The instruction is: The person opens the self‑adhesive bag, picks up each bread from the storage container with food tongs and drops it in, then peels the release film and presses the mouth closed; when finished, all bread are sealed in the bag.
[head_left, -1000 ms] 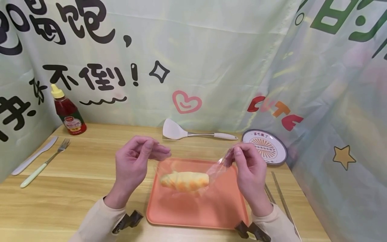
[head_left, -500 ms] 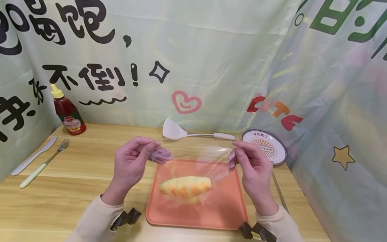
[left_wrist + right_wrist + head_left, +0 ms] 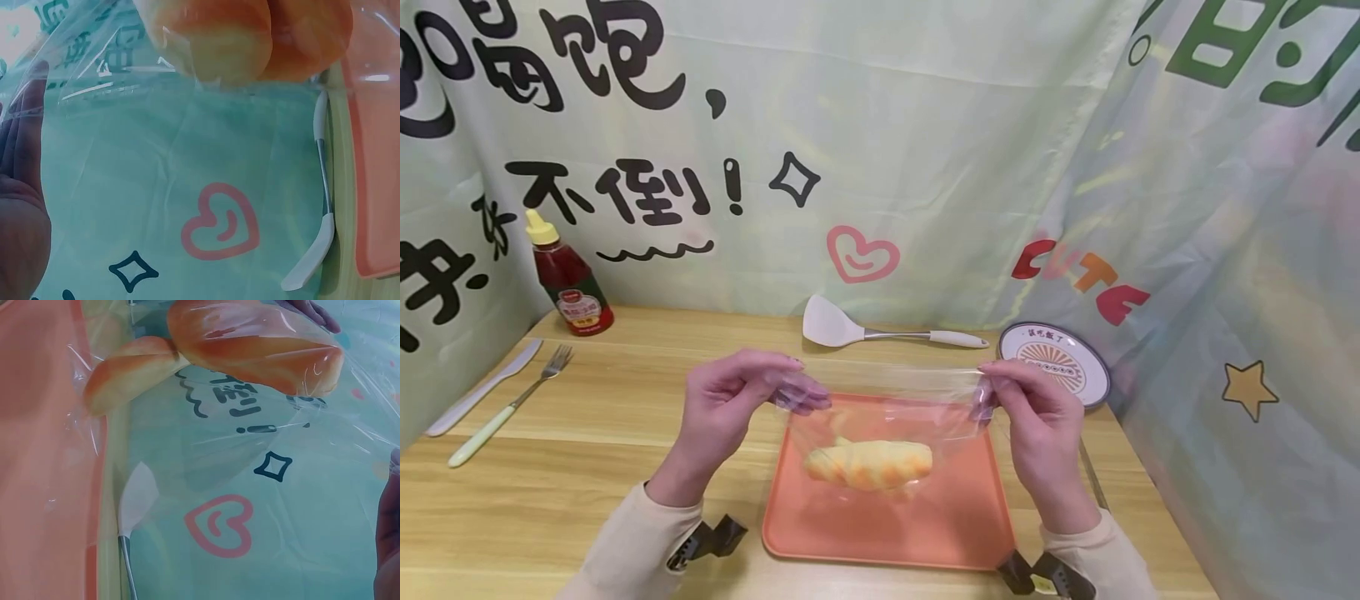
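The left hand [image 3: 730, 408] and right hand [image 3: 1037, 417] are each pinching a top corner of the clear plastic bag [image 3: 880, 400], stretching its mouth over the orange tray [image 3: 820, 533]; freeing the bread roll [image 3: 868, 463] likely calls for tipping or reaching in.

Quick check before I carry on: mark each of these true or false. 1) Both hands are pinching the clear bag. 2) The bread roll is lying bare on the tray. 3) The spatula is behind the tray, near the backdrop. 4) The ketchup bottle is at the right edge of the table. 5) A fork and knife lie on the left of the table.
1) True: the left hand and right hand each pinch a top corner of the clear plastic bag.
2) False: the bread roll hangs inside the bag, over the orange tray.
3) True: the white spatula lies there.
4) False: the ketchup bottle stands at the far left.
5) True: fork, knife.
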Demonstrator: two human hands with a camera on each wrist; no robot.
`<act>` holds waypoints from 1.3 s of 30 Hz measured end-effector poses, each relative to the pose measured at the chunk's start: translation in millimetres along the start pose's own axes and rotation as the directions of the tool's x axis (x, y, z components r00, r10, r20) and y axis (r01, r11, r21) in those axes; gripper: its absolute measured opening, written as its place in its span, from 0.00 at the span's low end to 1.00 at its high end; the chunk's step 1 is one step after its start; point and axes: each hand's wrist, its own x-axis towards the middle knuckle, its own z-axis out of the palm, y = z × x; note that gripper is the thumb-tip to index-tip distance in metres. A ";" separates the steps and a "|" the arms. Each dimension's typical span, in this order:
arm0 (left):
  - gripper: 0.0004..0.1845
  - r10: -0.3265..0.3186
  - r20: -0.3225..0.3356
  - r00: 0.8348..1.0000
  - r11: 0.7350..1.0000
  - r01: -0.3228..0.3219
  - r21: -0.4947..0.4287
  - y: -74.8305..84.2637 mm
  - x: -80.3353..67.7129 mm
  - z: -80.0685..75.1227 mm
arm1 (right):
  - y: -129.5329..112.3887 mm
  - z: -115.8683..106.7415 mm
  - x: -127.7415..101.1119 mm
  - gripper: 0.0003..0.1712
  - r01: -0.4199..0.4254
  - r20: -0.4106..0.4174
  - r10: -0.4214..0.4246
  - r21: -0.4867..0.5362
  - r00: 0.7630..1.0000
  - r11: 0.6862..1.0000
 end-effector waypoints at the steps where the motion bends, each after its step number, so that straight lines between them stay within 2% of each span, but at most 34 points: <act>1: 0.16 0.000 0.009 1.000 1.000 0.000 -0.018 0.4 0.0 0.0 | -0.2 -0.2 0.2 0.14 -0.004 0.001 0.004 0.006 1.000 1.000; 7: 0.24 -0.011 0.013 1.000 0.999 0.011 -0.036 4.9 -1.6 0.9 | -0.9 -1.3 0.5 0.14 -0.022 0.014 0.021 0.035 1.000 0.999; 12: 0.16 0.007 -0.004 1.000 0.999 -0.007 0.033 4.1 -2.3 1.8 | 0.1 -2.3 0.2 0.16 -0.010 0.050 0.007 0.063 0.999 0.998; 16: 0.08 0.018 -0.063 0.998 0.991 -0.009 0.134 3.2 -3.2 3.1 | 1.0 -3.4 -0.7 0.20 0.004 0.066 -0.009 0.075 0.998 0.997; 19: 0.06 0.009 -0.109 0.994 0.981 0.012 0.193 2.9 -4.0 3.9 | 0.9 -3.1 -1.7 0.20 0.002 0.033 -0.003 0.043 0.999 0.999; 21: 0.07 0.001 -0.124 0.992 0.978 0.025 0.209 2.8 -4.5 4.2 | 0.8 -2.5 -1.9 0.17 -0.008 0.001 0.008 -0.002 1.000 1.000; 26: 0.08 0.011 -0.104 0.994 0.980 0.010 0.201 2.2 -4.6 3.1 | 2.4 -3.3 -1.0 0.06 -0.011 0.005 0.011 -0.048 1.000 0.999; 31: 0.14 0.013 -0.073 0.997 0.982 0.001 0.189 1.7 -3.4 1.9 | 1.6 -6.2 -1.3 0.17 -0.026 0.044 0.032 -0.123 0.999 0.992; 33: 0.15 -0.005 -0.086 0.996 0.978 0.022 0.209 2.5 -3.6 2.2 | -0.4 -7.2 -0.9 0.18 -0.040 0.051 0.051 -0.194 0.997 0.980; 35: 0.14 -0.030 -0.106 0.994 0.972 0.054 0.229 3.6 -4.2 2.9 | -3.2 -7.7 -0.3 0.16 -0.057 0.053 0.074 -0.279 0.996 0.959; 39: 0.10 -0.048 -0.120 0.992 0.968 0.076 0.240 4.9 -3.9 4.8 | -8.4 -6.1 1.2 0.11 -0.095 0.045 0.129 -0.454 0.991 0.886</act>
